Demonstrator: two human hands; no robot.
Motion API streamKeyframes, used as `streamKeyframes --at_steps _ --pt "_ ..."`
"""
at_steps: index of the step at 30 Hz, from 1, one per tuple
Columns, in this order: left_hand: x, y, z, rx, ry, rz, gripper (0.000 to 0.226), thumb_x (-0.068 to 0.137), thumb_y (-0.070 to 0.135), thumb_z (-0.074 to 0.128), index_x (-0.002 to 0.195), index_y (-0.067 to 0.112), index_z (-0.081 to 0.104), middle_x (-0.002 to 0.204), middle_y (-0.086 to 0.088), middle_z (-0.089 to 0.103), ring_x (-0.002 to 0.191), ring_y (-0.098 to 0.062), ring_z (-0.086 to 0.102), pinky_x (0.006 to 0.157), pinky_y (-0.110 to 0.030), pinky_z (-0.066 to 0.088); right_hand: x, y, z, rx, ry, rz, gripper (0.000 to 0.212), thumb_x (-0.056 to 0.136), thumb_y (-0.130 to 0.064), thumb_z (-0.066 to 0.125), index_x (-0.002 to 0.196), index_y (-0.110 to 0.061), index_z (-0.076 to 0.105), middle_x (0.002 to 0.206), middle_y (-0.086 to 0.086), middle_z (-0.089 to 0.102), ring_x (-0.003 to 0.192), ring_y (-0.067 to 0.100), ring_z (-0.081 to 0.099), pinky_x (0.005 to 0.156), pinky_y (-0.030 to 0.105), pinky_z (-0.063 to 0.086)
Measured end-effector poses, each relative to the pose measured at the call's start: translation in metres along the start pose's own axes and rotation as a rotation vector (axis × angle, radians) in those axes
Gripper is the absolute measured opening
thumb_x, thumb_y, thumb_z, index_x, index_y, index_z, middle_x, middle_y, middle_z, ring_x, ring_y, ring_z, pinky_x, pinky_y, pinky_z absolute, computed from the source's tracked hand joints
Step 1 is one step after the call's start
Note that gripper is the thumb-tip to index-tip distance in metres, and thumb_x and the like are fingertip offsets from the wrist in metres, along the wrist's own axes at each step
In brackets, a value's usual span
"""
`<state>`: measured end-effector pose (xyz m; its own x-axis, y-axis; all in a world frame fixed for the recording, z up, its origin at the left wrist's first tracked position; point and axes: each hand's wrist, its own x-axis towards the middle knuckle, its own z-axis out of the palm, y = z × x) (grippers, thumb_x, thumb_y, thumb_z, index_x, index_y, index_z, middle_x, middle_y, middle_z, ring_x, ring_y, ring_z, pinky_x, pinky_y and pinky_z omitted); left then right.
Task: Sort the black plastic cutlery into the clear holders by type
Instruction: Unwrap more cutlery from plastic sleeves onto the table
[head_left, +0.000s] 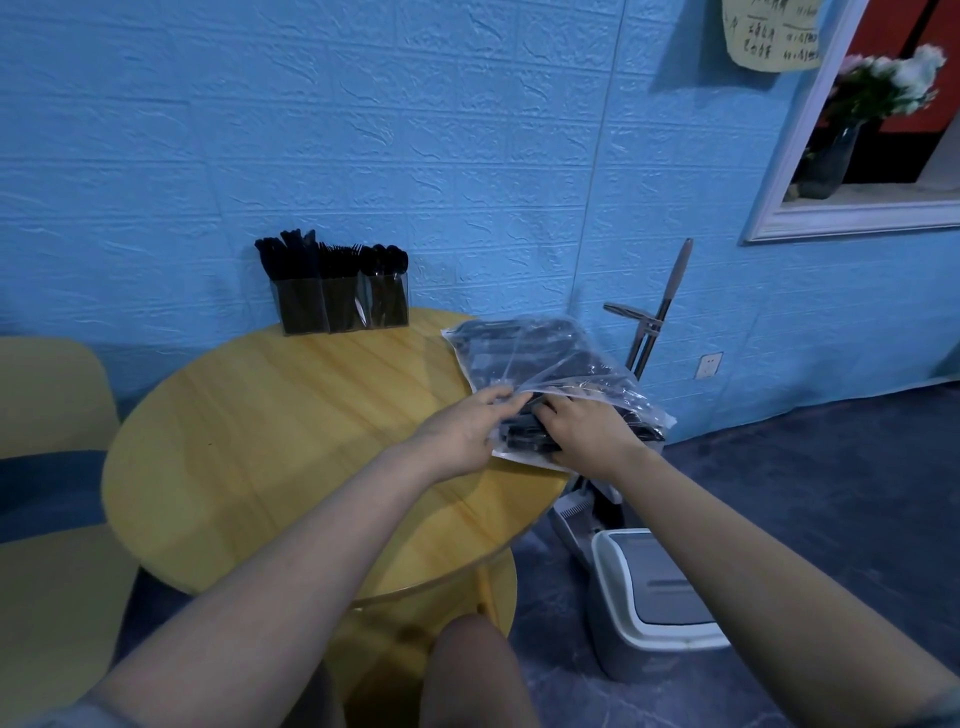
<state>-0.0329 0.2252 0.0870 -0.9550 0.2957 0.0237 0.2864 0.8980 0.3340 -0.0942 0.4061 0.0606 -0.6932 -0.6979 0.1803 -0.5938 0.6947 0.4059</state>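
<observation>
Blue brick-textured wall (467, 130) at 12 o'clock; round wooden worktop (291, 431) centre; white-framed window (831, 208) w/ flowers (888, 83) at 2; dark floor (831, 493).

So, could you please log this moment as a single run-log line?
stage: opening bag | left hand: holds clear bag edge | right hand: reaching inside bag | holders: partly filled, back of table

Small café corner: round table (270, 441), cutlery holders (340, 309), handwritten wall notice (769, 36).
</observation>
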Motion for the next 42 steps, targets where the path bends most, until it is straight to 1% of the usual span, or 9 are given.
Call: streamKeyframes --at_steps 2,4,7,11,20,24,33,37,42 --pt "0.000 0.000 -0.001 0.008 0.008 -0.021 0.072 0.093 -0.001 0.042 0.150 0.036 0.017 0.157 0.011 0.014 0.131 -0.013 0.038 0.081 -0.024 0.045 -0.003 0.004 0.000 0.030 0.039 0.009 0.044 0.067 -0.022 0.077 0.105 -0.005 0.065 0.105 0.012 0.063 0.095 0.035 0.060 0.079 0.041 0.048" --pt "0.000 0.002 -0.001 0.026 0.011 -0.038 0.075 0.093 -0.003 0.042 0.149 0.039 0.016 0.157 0.011 0.014 0.123 -0.014 0.044 0.077 -0.029 0.049 -0.007 0.006 -0.001 0.108 0.028 0.045 0.046 0.074 -0.021 0.073 0.115 -0.006 0.060 0.114 0.012 0.060 0.099 0.034 0.059 0.077 0.042 0.050" --pt "0.001 0.004 -0.001 0.061 0.018 -0.040 0.078 0.092 -0.005 0.042 0.148 0.043 0.016 0.157 0.012 0.013 0.131 -0.016 0.038 0.081 -0.032 0.051 -0.012 0.010 -0.002 0.195 0.094 0.076 0.052 0.078 -0.022 0.072 0.125 -0.006 0.056 0.122 0.013 0.057 0.103 0.034 0.059 0.074 0.045 0.053" --pt "0.002 0.003 -0.001 0.088 0.024 -0.035 0.076 0.092 -0.004 0.043 0.149 0.040 0.017 0.156 0.009 0.015 0.134 -0.018 0.035 0.083 -0.033 0.051 -0.021 0.010 0.004 0.255 0.215 -0.030 0.056 0.062 -0.031 0.087 0.108 -0.006 0.067 0.114 0.013 0.065 0.090 0.032 0.068 0.058 0.038 0.056" --pt "0.002 0.003 0.004 0.008 -0.011 -0.015 0.072 0.093 0.000 0.050 0.150 0.031 0.019 0.155 0.007 0.019 0.136 -0.016 0.032 0.105 -0.027 0.037 -0.051 0.003 0.005 0.313 0.304 -0.224 0.065 0.061 -0.023 0.087 0.117 -0.008 0.060 0.128 0.007 0.060 0.123 0.026 0.053 0.102 0.039 0.042" --pt "0.001 0.004 0.007 -0.015 -0.052 -0.014 0.074 0.092 0.009 0.057 0.151 0.026 0.016 0.154 0.003 0.021 0.138 -0.016 0.029 0.109 -0.024 0.028 -0.050 0.004 0.007 0.223 0.194 -0.287 0.068 0.061 -0.035 0.083 0.118 -0.015 0.052 0.144 0.013 0.044 0.137 0.028 0.032 0.114 0.041 0.028" --pt "-0.001 -0.002 0.012 -0.156 -0.001 -0.043 0.067 0.091 -0.003 0.049 0.149 0.019 0.026 0.156 -0.003 0.024 0.143 -0.016 0.023 0.111 -0.018 0.016 -0.020 0.005 0.000 0.132 -0.004 -0.331 0.085 0.057 -0.028 0.079 0.134 -0.012 0.046 0.124 0.010 0.058 0.116 0.028 0.054 0.102 0.043 0.042" --pt "-0.005 -0.010 0.014 -0.205 0.025 -0.041 0.063 0.090 -0.009 0.042 0.146 0.020 0.036 0.156 -0.003 0.025 0.143 -0.015 0.022 0.110 -0.017 0.015 -0.030 0.001 -0.001 0.112 0.158 -0.394 0.053 0.058 -0.020 0.080 0.108 -0.011 0.062 0.103 0.006 0.064 0.096 0.028 0.062 0.087 0.038 0.050" --pt "-0.008 -0.013 0.019 -0.260 0.017 -0.049 0.058 0.094 -0.005 0.038 0.146 0.020 0.036 0.156 -0.004 0.024 0.144 -0.015 0.021 0.109 -0.017 0.015 -0.045 -0.012 -0.001 0.139 0.347 -0.432 0.043 0.065 -0.012 0.075 0.106 -0.011 0.062 0.103 0.004 0.064 0.096 0.025 0.059 0.096 0.039 0.040"
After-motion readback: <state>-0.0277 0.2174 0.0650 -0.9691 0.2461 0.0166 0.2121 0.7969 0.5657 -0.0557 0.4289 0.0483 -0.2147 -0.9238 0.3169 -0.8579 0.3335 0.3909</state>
